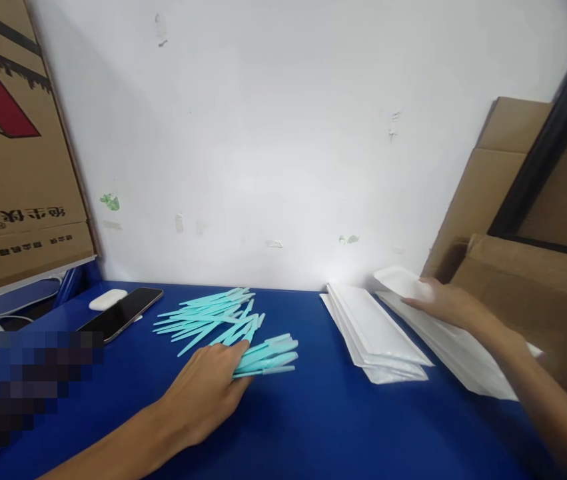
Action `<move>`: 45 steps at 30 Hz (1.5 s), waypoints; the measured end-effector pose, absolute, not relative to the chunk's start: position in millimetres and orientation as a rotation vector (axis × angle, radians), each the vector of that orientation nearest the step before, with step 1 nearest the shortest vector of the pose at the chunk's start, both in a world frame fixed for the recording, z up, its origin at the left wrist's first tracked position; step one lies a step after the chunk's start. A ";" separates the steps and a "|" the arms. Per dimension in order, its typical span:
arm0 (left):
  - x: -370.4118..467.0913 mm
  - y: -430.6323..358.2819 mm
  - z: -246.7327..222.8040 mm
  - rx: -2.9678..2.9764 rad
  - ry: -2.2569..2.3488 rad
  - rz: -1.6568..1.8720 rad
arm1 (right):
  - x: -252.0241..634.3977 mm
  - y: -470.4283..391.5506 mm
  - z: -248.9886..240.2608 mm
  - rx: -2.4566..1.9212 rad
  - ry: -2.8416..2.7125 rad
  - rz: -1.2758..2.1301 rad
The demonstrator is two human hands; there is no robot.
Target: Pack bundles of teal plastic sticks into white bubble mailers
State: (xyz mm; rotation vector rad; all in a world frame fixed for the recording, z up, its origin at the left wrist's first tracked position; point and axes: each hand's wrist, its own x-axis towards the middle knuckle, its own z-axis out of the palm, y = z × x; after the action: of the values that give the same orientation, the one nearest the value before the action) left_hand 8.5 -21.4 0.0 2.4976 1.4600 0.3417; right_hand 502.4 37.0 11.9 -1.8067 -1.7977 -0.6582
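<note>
My left hand (218, 380) is closed around a bunch of slim turquoise sticks (268, 353) with clear ends. The sticks poke out to the right of my thumb and fingers. Just behind that hand, more loose turquoise sticks (203, 313) lie in a spread heap on the blue table. At the right, my right hand (438, 303) grips the far end of a white envelope (398, 280), which curls up off its pile. My fingertips are partly hidden and blurred. Left of it lies a second stack of white envelopes (373, 327), slightly fanned.
A phone (123, 313) and a small white case (108, 299) lie at the left of the blue table (313, 427). A large cardboard box (13, 153) stands at the left; more cardboard (528, 300) lines the right side. A white wall (263, 147) rises behind the table.
</note>
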 end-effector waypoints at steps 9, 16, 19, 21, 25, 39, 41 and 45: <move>6.0 -20.5 10.8 2.513 1.452 0.429 | 396.8 15.6 52.6 -1.451 -2.153 -0.809; -4.8 -16.8 12.8 2.476 1.418 0.675 | 337.8 -9.3 48.2 -1.040 -2.340 -0.932; -7.3 -16.0 16.3 2.435 1.448 0.775 | 325.9 -15.1 45.8 -0.960 -2.369 -0.947; -5.5 -16.8 19.7 2.337 1.401 0.825 | 319.9 -16.5 43.4 -0.931 -2.389 -0.957; 2.6 -19.4 19.8 2.098 1.242 0.950 | 306.7 -19.3 37.6 -0.886 -2.447 -0.943; 1.1 -13.3 6.8 2.119 1.403 0.839 | 284.9 -39.6 40.1 -0.785 -2.427 -0.824; -1.3 -16.4 13.4 2.174 1.479 0.777 | 288.6 -36.5 40.4 -0.808 -2.425 -0.835; -5.7 -16.6 27.4 2.307 1.582 0.562 | 299.4 -30.7 42.5 -0.862 -2.404 -0.816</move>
State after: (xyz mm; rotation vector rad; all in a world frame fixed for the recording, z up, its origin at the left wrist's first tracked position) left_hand -5.7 -16.6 27.4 2.3072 1.5816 0.5624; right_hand 299.4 -30.7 42.5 -0.8619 -2.4040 -0.8162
